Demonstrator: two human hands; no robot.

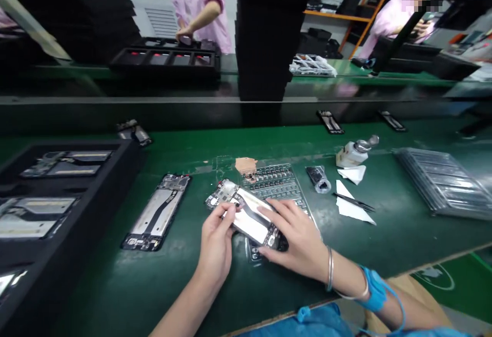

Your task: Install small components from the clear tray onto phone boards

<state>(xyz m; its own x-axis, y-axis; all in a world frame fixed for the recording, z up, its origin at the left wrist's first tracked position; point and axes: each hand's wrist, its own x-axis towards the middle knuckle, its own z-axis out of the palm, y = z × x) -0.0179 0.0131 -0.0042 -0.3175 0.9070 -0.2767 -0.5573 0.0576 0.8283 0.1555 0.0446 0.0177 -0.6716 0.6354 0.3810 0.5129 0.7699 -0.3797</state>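
Note:
An opened phone (246, 214), its circuit board and black ribbon cable showing, is held tilted between both hands above the green bench. My left hand (217, 234) grips its lower left edge, thumb on top near the circuit board. Around the opposite end curls my right hand (294, 229), fingers along the upper edge and thumb below. Behind and partly under the phone lies a clear plastic tray (284, 186) with rows of small parts. To the left, another opened phone (157, 214) rests on the bench.
A black foam tray (111, 183) with opened phones stands at left. On the right are a dispenser bottle (350, 153), tweezers (353, 202) on white paper (346, 211), a small plastic bag (318, 178) and stacked clear trays (442, 181). People in pink work beyond a divider.

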